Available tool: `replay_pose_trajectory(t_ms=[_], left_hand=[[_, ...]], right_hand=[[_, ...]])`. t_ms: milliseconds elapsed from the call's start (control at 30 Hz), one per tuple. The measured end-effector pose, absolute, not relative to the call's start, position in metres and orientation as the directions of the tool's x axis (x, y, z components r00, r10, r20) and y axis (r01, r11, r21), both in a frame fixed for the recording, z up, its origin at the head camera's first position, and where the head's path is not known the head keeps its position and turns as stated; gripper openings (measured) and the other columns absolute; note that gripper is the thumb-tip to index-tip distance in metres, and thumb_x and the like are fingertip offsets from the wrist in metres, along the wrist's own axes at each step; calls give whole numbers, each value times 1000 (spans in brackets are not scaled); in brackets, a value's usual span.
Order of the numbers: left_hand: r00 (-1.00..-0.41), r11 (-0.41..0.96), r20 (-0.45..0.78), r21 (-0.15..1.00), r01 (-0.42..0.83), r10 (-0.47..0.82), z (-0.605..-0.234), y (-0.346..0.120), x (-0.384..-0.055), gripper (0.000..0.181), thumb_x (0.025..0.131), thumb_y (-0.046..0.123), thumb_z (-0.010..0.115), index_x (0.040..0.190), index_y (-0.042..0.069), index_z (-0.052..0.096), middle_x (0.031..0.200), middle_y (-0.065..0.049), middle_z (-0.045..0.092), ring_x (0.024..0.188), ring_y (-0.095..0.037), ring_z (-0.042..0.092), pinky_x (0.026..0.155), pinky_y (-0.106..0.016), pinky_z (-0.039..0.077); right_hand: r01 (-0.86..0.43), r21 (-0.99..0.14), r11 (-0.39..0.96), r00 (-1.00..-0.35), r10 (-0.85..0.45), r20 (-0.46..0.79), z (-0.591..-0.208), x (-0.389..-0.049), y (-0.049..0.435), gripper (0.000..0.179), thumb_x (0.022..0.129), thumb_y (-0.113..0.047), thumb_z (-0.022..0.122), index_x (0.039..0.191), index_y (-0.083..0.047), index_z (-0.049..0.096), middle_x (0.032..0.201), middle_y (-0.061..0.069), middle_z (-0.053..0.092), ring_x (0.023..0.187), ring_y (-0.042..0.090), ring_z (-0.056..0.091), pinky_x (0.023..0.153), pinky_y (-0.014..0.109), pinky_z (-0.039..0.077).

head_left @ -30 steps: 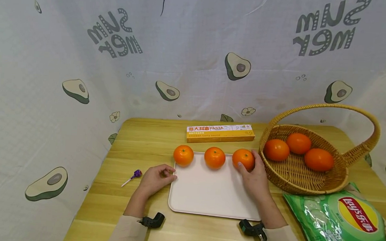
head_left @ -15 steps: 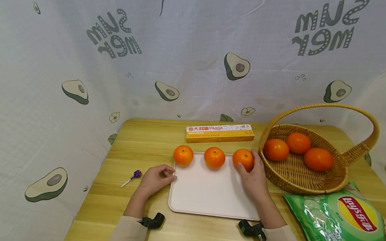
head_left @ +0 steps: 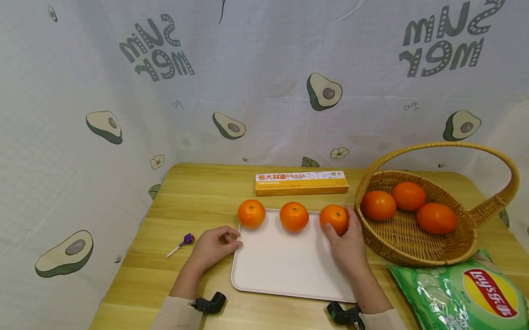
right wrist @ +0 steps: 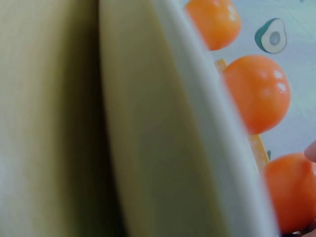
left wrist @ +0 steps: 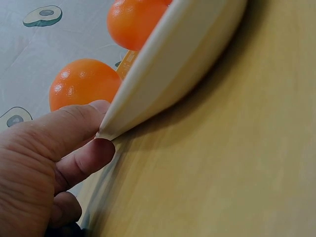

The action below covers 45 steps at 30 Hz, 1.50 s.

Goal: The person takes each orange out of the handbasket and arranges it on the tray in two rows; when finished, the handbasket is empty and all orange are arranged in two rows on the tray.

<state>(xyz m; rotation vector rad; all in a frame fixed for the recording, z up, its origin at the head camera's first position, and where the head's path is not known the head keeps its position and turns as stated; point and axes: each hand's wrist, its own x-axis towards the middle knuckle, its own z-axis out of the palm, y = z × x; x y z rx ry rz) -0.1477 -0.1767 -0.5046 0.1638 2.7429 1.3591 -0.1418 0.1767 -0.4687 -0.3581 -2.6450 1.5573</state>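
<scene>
A white rectangular tray (head_left: 292, 266) lies on the wooden table, with three oranges in a row along its far edge. My left hand (head_left: 213, 244) pinches the tray's left rim; in the left wrist view the thumb is over the rim (left wrist: 173, 64) and a finger under it. At the far right corner my right hand (head_left: 350, 246) grips the right orange (head_left: 332, 217), thumb on the near side and fingers round the right. The middle orange (head_left: 294, 217) and left orange (head_left: 251, 214) stand untouched. In the right wrist view the tray's side (right wrist: 163, 123) hides most of that hand.
A wicker basket (head_left: 417, 245) with three orange fruits stands right of the tray, its handle arching high. In front of it lies a green chip bag (head_left: 450, 304). A pasta box (head_left: 302, 184) lies behind the tray; a purple lollipop (head_left: 189, 239) lies left of my left hand.
</scene>
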Motion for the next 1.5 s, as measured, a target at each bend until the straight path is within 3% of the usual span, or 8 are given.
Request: replay_pose_trajectory(t_ms=[667,867,1133,1300,1500], left_hand=[[-991,620,-8,781,76,132,-503,-176,-148,15,85,30,83,97,25,76,76,11,66,68,-10,56,65,-24,44],[-991,616,-6,784,78,133,-502,-176,-148,16,85,30,83,98,25,76,76,11,66,67,-11,55,63,-24,43],[-991,612,-3,787,80,133,-501,-177,-147,16,85,29,83,98,23,76,76,11,67,66,-10,54,63,-23,43],[-991,608,-8,791,76,134,-500,-177,-146,16,85,29,83,98,24,76,76,10,66,66,-10,54,63,-23,43],[-990,617,-8,783,79,137,-501,-176,-147,16,85,30,83,98,24,76,76,11,66,67,-10,55,64,-24,43]], right_hand=[[191,-851,489,-969,231,-85,-459,-130,179,83,99,-20,62,161,-1,11,163,29,24,149,44,31,123,59,23],[200,-843,499,-974,198,-114,-448,-122,180,87,100,-21,62,162,0,5,167,28,15,155,46,21,122,60,26],[204,-823,530,-977,161,-138,-430,-109,180,91,100,-26,63,164,-6,1,170,23,9,156,45,18,121,60,26],[158,-817,555,-986,132,-100,-421,-102,184,91,100,-26,64,164,-5,3,169,25,14,155,44,20,121,60,26],[107,-730,675,-994,95,-58,-405,-90,189,84,101,-35,63,162,-3,16,165,28,24,149,50,29,116,67,29]])
